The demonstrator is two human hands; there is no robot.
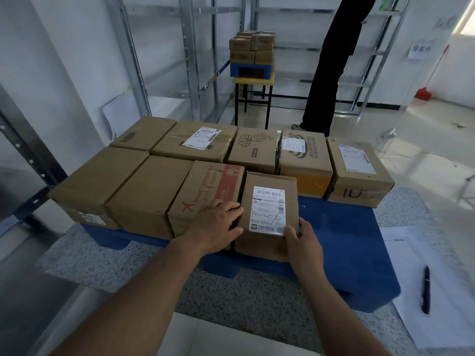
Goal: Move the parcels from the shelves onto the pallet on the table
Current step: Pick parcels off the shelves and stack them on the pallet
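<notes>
We are gripping the labelled parcel (pixel 267 214) between both hands on the pallet's (pixel 359 242) near edge. Our left hand (pixel 218 224) is pressing its left side, our right hand (pixel 303 242) is pinching its near right corner.

"Happyshopping" runs in red along the red-printed box (pixel 208 194). "POP MART" stands on the flower box (pixel 253 150). A wall sign (pixel 420 50) reads "异常件".
</notes>
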